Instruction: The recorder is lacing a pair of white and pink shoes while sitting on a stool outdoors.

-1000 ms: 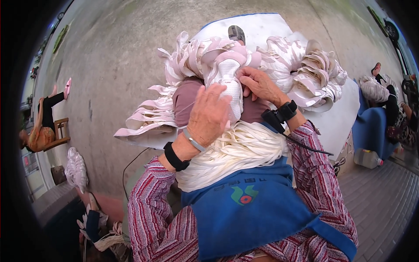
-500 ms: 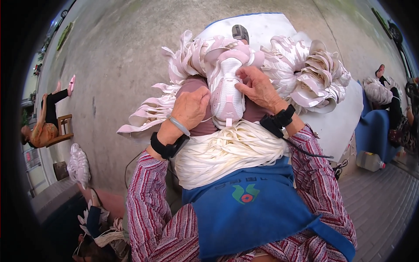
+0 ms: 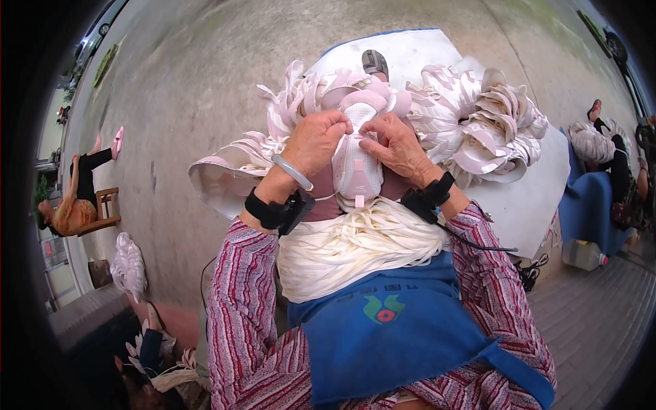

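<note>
A pink and white shoe upper [image 3: 357, 174] lies over my lap, its heel end toward me and its white mesh tongue [image 3: 359, 113] beyond. My left hand [image 3: 316, 142] is closed in a pinch at the left side of the tongue, apparently on a thin white shoelace. Opposite it, my right hand [image 3: 398, 147] has thumb and forefinger drawn together over the lacing area; what they grip is too small to make out. The fingertips are close to each other. A thick bundle of cream-white shoelaces [image 3: 362, 249] is draped across my lap, over a blue apron [image 3: 389, 342].
Strings of pink and white shoe uppers [image 3: 488, 123] heap beyond my knees and to the right, on a white sheet [image 3: 523, 215]. More uppers [image 3: 236, 160] hang at the left. A plastic jug [image 3: 583, 253] stands at the right. A seated person [image 3: 75, 212] is at far left.
My left hand has moved up and right from beside the shoe upper to its tongue, its fingers pinching there. My right hand has shifted slightly inward, so both hands' fingertips are now closer together.
</note>
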Demonstrator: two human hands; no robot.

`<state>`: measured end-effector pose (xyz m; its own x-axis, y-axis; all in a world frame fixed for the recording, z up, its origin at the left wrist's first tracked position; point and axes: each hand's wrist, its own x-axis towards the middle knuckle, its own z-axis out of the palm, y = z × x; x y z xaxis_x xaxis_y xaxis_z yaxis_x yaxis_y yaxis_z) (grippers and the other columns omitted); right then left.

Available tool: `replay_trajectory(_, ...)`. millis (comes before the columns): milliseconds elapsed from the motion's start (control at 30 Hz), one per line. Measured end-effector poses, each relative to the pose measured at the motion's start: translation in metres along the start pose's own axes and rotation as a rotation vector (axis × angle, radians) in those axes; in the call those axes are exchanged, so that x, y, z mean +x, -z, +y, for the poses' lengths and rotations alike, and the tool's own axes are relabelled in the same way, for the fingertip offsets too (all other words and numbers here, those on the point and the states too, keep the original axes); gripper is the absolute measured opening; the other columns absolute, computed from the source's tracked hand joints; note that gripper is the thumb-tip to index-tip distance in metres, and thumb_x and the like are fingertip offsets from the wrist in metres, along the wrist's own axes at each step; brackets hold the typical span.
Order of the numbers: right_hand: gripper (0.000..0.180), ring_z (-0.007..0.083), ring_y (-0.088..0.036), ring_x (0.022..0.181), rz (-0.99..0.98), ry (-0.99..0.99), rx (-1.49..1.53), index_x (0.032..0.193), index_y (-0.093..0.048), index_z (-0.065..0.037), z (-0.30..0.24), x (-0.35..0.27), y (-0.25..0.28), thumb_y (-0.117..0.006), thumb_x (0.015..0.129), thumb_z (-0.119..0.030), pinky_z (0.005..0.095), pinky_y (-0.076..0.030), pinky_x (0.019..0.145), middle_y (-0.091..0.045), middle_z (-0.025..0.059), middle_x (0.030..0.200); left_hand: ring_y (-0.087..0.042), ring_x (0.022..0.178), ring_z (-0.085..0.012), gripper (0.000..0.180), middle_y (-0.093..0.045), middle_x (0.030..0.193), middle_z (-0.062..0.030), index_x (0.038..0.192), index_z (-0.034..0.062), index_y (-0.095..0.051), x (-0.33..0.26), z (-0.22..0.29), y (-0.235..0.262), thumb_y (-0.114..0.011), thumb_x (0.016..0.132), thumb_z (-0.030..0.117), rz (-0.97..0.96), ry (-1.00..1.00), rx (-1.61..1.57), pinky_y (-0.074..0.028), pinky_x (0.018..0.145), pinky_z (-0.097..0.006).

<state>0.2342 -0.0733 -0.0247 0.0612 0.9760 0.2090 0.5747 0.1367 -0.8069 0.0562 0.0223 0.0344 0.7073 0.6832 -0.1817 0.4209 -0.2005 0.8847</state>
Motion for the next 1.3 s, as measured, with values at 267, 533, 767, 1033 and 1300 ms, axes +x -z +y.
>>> replay_trajectory(267, 0.019, 0.0192, -0.050, 0.071, -0.214, 0.008, 0.134, 0.071, -0.053, -0.003, 0.015, -0.021, 0.031, -0.068, 0.075, -0.015, 0.0297, -0.042, 0.064, -0.050, 0.0057, 0.076, -0.061, 0.066, -0.0274, 0.015, -0.061, 0.073, -0.0162, 0.092, 0.0013, -0.062, -0.036, -0.002, -0.041, -0.051, 0.089, 0.012, -0.251, -0.078, 0.073, -0.048, 0.065, -0.034)
replay_trajectory(533, 0.015, 0.0226, -0.057, 0.084, -0.292, 0.198, -0.008, 0.081, -0.059, -0.002, 0.004, -0.045, 0.031, -0.068, 0.076, -0.013, 0.0314, -0.046, 0.074, -0.057, 0.0078, 0.095, -0.061, 0.068, -0.0379, 0.018, -0.061, 0.072, -0.0191, 0.090, 0.0038, -0.060, -0.064, -0.022, -0.067, -0.049, 0.091, 0.018, -0.284, -0.126, 0.370, -0.047, 0.061, -0.044)
replay_trajectory(767, 0.021, 0.0259, -0.058, 0.066, -0.215, 0.004, -0.018, 0.079, -0.059, -0.001, -0.004, -0.039, 0.021, -0.070, 0.076, -0.018, 0.0344, -0.048, 0.062, -0.057, 0.0103, 0.073, -0.061, 0.066, -0.0396, 0.018, -0.061, 0.068, -0.0201, 0.094, 0.0044, -0.056, -0.079, -0.028, -0.081, -0.048, 0.091, 0.020, -0.325, -0.087, 0.615, -0.047, 0.061, -0.049)
replay_trajectory(1033, 0.033, 0.0409, -0.060, 0.062, -0.249, -0.004, -0.294, 0.063, -0.059, 0.003, 0.008, -0.030, 0.000, -0.056, 0.080, -0.025, 0.0476, -0.048, 0.059, -0.059, 0.0246, 0.063, -0.063, 0.069, -0.0396, 0.018, -0.064, 0.074, -0.0199, 0.095, 0.0031, -0.056, -0.077, -0.035, -0.083, -0.048, 0.089, 0.018, -0.294, -0.197, 0.545, -0.048, 0.064, -0.050)
replay_trajectory(1300, 0.032, 0.0430, -0.060, 0.059, -0.127, -0.069, -0.307, 0.059, -0.061, 0.002, 0.002, -0.013, -0.017, -0.052, 0.076, -0.024, 0.0482, -0.049, 0.060, -0.058, 0.0258, 0.062, -0.063, 0.072, -0.0384, 0.027, -0.063, 0.071, -0.0204, 0.106, 0.0078, -0.064, -0.073, -0.039, -0.106, -0.054, 0.084, 0.019, -0.385, -0.117, 0.648, -0.049, 0.064, -0.047)
